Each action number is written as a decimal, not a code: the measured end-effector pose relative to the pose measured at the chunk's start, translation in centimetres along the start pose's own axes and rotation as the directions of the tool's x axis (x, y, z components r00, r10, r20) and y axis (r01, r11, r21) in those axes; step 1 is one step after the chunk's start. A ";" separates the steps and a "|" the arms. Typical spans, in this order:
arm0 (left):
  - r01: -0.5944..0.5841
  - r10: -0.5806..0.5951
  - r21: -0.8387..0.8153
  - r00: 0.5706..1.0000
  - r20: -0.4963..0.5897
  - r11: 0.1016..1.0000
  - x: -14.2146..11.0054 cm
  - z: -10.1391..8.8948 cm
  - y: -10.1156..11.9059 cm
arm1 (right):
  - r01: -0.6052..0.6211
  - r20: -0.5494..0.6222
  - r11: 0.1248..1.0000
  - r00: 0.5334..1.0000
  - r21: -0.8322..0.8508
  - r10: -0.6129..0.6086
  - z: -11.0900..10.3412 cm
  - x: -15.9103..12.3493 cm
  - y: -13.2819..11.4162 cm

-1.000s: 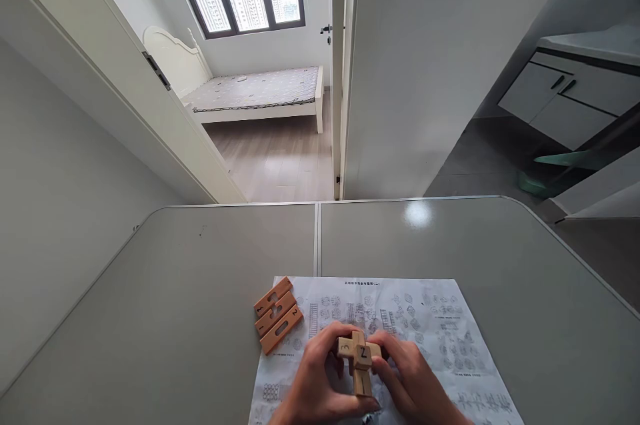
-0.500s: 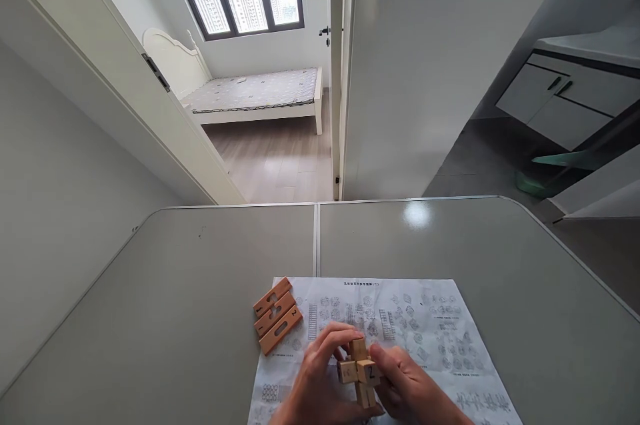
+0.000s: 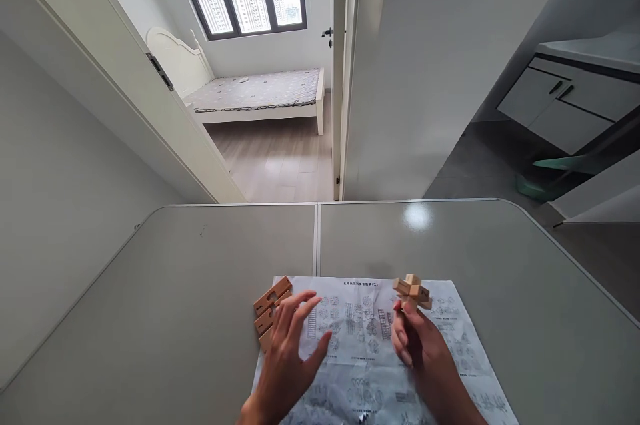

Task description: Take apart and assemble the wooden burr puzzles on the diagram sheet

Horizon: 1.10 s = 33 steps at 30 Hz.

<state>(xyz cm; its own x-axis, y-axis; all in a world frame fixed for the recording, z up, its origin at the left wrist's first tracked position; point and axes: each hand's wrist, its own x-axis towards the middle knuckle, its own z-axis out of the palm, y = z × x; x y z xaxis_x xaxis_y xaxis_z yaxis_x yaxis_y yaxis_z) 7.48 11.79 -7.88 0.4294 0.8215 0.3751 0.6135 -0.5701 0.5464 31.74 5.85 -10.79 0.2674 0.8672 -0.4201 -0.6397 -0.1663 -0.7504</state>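
In the head view my right hand (image 3: 420,345) pinches the lower end of a wooden burr puzzle (image 3: 414,291), a light-coloured cross of interlocked blocks, and holds it up over the right part of the paper sheet. My left hand (image 3: 290,351) is empty, its fingers spread and thumb apart, over the sheet's left side. Just beyond its fingers, partly covered by them, lie several reddish-brown slotted wooden pieces (image 3: 273,296) in a slanted row. A black numeral shows on one of them.
The printed instruction sheet (image 3: 363,328), creased and covered with small diagrams, lies on the grey table (image 3: 150,291). A metal seam (image 3: 317,238) runs down the table's middle. Beyond its far edge are a doorway, a bed (image 3: 260,91) and a cabinet (image 3: 560,98) at right.
My left hand has let go of the puzzle, opened and moved left towards the brown pieces. My right hand has carried the puzzle up and to the right.
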 end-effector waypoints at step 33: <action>0.118 -0.122 0.130 0.992 0.022 0.984 -5.2 -0.3 -2.9 | 0.017 0.081 0.974 0.996 0.225 -0.036 -2.6 1.7 0.1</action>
<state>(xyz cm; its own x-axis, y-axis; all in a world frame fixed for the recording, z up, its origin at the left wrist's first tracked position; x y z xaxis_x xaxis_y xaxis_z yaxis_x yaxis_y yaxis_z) 3.27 9.21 -11.21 0.3660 0.8847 0.2886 0.7406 -0.4647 0.4853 34.03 6.04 -12.89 0.2314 0.9077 -0.3500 -0.7810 -0.0412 -0.6232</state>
